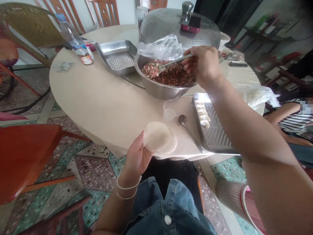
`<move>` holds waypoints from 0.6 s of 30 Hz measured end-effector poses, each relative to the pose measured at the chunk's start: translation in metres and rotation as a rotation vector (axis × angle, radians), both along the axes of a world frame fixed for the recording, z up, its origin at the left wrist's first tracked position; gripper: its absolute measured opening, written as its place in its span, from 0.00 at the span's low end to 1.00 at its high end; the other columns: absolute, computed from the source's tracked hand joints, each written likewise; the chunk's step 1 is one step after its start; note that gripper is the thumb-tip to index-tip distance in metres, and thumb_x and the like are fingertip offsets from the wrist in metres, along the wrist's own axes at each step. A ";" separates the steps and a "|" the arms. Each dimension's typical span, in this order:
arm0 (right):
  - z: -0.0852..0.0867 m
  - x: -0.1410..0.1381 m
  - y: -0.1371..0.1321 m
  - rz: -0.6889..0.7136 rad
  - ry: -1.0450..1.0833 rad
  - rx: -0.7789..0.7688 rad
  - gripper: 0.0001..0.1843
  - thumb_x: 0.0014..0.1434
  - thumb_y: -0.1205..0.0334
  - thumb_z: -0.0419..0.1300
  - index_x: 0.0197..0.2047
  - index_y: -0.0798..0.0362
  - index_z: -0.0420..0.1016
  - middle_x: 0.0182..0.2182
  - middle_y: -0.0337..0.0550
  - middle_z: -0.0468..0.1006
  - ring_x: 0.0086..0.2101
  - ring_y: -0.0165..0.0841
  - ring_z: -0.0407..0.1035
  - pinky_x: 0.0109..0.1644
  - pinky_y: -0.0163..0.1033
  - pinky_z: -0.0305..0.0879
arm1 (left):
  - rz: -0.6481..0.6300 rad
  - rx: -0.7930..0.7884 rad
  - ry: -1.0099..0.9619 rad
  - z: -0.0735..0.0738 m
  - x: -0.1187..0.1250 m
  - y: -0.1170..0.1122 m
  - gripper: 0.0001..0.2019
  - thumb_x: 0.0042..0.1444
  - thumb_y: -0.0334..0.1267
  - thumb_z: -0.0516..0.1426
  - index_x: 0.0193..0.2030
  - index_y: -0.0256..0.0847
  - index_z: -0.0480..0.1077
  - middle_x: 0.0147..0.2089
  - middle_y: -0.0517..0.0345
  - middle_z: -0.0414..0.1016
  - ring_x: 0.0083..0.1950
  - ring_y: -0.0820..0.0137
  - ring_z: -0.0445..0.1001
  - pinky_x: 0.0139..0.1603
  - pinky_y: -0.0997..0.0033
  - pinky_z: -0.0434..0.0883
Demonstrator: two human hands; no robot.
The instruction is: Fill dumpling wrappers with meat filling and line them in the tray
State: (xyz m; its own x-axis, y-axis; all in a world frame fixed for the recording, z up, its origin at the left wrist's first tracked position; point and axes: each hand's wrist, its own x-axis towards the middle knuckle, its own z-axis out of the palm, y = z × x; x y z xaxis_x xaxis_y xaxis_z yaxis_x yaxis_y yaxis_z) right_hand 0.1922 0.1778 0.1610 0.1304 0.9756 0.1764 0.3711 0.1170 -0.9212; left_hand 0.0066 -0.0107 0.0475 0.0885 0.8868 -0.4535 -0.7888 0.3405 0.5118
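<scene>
My left hand (137,156) is closed on a round white dumpling wrapper (156,136), held flat above the table's near edge. More wrappers (171,145) lie stacked just under it on the table. My right hand (202,65) grips the handle of a metal spoon (171,62) whose tip is dug into the minced meat filling (171,75). The filling sits in a steel bowl (158,89) in the middle of the round table (97,101).
A steel tray (215,137) with several folded dumplings (203,116) lies at the right; a second spoon (188,129) rests beside it. An empty tray (117,57), bottle (70,32), jar (84,57), colander lid (176,26) and plastic bags stand further back. A red chair (24,153) is left; another person sits right.
</scene>
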 end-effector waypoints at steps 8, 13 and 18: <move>-0.001 0.034 -0.025 -0.116 0.256 0.091 0.12 0.60 0.70 0.47 0.29 0.52 0.68 0.21 0.39 0.69 0.21 0.24 0.58 0.26 0.35 0.56 | 0.015 0.127 0.022 0.006 0.003 0.014 0.16 0.64 0.38 0.51 0.53 0.35 0.73 0.52 0.47 0.79 0.65 0.59 0.69 0.66 0.61 0.68; -0.019 0.039 -0.094 0.017 0.262 0.139 0.10 0.58 0.62 0.54 0.30 0.51 0.76 0.21 0.43 0.71 0.20 0.29 0.62 0.23 0.39 0.57 | -0.053 0.219 -0.068 0.018 0.007 0.021 0.17 0.66 0.39 0.47 0.51 0.36 0.74 0.51 0.50 0.80 0.64 0.57 0.70 0.65 0.56 0.69; -0.067 0.045 -0.167 0.057 -0.020 0.301 0.13 0.62 0.56 0.53 0.40 0.32 0.79 0.26 0.38 0.78 0.22 0.35 0.71 0.21 0.45 0.66 | -0.186 0.217 -0.166 0.023 0.007 0.017 0.18 0.67 0.39 0.46 0.45 0.35 0.75 0.49 0.52 0.80 0.62 0.58 0.71 0.64 0.56 0.70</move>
